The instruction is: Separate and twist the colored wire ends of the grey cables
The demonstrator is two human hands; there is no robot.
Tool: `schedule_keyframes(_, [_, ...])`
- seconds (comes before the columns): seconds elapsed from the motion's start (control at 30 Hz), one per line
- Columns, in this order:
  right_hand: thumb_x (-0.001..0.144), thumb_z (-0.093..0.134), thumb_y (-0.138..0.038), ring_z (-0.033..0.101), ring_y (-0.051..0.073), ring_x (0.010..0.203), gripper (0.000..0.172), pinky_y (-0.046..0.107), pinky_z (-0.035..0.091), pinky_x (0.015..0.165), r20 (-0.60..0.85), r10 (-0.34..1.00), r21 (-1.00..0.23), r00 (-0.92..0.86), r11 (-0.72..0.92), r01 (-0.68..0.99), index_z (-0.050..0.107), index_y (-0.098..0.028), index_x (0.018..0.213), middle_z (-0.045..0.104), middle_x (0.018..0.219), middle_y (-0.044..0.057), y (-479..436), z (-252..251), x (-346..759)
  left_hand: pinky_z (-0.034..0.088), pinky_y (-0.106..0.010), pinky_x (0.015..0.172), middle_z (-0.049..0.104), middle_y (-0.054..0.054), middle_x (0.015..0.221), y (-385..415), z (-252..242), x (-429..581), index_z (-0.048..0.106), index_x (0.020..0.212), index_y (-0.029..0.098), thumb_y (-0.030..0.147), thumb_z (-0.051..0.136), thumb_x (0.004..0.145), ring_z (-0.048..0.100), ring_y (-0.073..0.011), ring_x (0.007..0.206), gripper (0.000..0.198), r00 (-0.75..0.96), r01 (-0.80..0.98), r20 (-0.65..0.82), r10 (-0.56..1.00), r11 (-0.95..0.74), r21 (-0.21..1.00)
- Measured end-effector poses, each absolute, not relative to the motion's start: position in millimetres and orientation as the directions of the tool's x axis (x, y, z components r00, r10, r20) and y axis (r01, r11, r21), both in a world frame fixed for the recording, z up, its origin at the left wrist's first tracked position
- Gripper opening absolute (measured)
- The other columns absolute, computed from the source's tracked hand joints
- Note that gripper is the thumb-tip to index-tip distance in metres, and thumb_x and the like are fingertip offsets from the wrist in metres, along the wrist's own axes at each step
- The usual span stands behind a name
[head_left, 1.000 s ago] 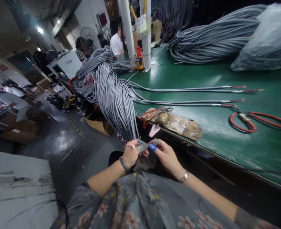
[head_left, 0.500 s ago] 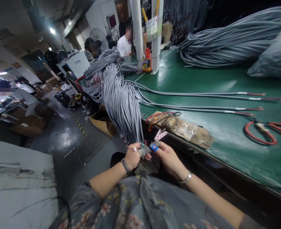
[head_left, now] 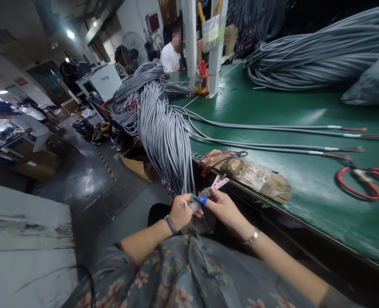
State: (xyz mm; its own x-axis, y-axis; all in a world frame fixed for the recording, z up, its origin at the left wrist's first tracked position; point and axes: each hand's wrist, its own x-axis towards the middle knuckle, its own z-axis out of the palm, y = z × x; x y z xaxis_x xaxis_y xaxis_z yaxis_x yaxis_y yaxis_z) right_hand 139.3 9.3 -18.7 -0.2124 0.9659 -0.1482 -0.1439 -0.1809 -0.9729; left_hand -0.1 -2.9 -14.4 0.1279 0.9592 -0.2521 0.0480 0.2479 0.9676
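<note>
Cable ends (head_left: 180,197) hang off the green bench (head_left: 273,107) edge from a grey bundle (head_left: 166,128) at 12 o'clock; left hand (head_left: 180,211) pinches them, right hand (head_left: 223,207) grips a pink tool (head_left: 219,183); red-handled scissors (head_left: 362,184) lie at 3 o'clock.

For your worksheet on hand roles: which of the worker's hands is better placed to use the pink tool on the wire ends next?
Probably the right hand: it holds the pink tool, while the left hand grips the wire ends.
</note>
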Motion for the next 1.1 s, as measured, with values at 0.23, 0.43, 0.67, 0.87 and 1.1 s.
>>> schedule_keyframes(0.23, [0.061, 0.076, -0.056, 0.052, 0.015, 0.052, 0.038, 0.030, 0.045, 0.055, -0.111, 0.986, -0.976, -0.125, -0.132, -0.174, 0.058, -0.022, 0.064, 0.058, 0.053, -0.002, 0.8, -16.2, 136.0, 0.048, -0.023, 0.045, 0.061, -0.001, 0.049, -4.1, -13.9, 1.3, 0.059, 0.059, 0.017, 0.046, 0.073, 0.061, 0.057, -0.0126, 0.043, 0.033, 0.123, 0.057, -0.244, 0.962, 0.238, 0.970])
schedule_keyframes(0.43, [0.058, 0.079, -0.049, 0.044, 0.012, 0.043, 0.036, 0.027, 0.038, 0.047, -0.223, 0.974, -0.894, -0.035, -0.218, -0.392, 0.054, -0.023, 0.062, 0.050, 0.046, -0.006, -2.2, -18.0, 128.6, 0.048, -0.025, 0.047, 0.061, -0.003, 0.049, -4.7, -12.9, 1.5, 0.057, 0.056, 0.016, 0.058, 0.072, 0.062, 0.056, -0.0128, 0.043, 0.044, 0.078, 0.015, -0.243, 0.967, 0.242, 0.970])
schedule_keyframes(0.67, [0.062, 0.081, -0.050, 0.049, 0.012, 0.055, 0.036, 0.028, 0.042, 0.057, -0.243, 0.950, -0.770, -0.198, -0.313, -0.556, 0.062, -0.020, 0.065, 0.055, 0.057, -0.003, -4.7, -33.2, 135.0, 0.044, -0.024, 0.044, 0.059, -0.001, 0.047, -3.2, -13.6, 0.9, 0.057, 0.059, 0.016, 0.057, 0.076, 0.057, 0.052, -0.0112, 0.040, 0.046, 0.077, -0.065, -0.260, 0.963, 0.265, 0.962])
schedule_keyframes(0.87, [0.056, 0.080, -0.063, 0.053, 0.014, 0.060, 0.048, 0.028, 0.046, 0.061, -0.307, 0.923, -0.675, -0.232, -0.383, -0.630, 0.070, -0.020, 0.076, 0.064, 0.071, 0.002, 4.8, -45.6, 156.1, 0.037, -0.021, 0.038, 0.055, 0.000, 0.042, 3.1, -3.7, -1.8, 0.056, 0.057, 0.014, 0.056, 0.079, 0.053, 0.047, -0.0091, 0.035, 0.047, 0.188, -0.085, -0.337, 0.923, 0.357, 0.930])
schedule_keyframes(1.1, [0.061, 0.073, -0.070, 0.047, 0.013, 0.054, 0.053, 0.027, 0.042, 0.054, -0.152, 0.977, -0.811, -0.151, -0.210, -0.546, 0.069, -0.019, 0.073, 0.056, 0.057, -0.001, 25.2, -28.3, 158.4, 0.031, -0.021, 0.034, 0.053, 0.000, 0.040, 21.1, 5.4, 8.2, 0.059, 0.057, 0.013, 0.052, 0.081, 0.046, 0.041, -0.0076, 0.031, 0.046, 0.372, -0.041, -0.396, 0.840, 0.441, 0.897])
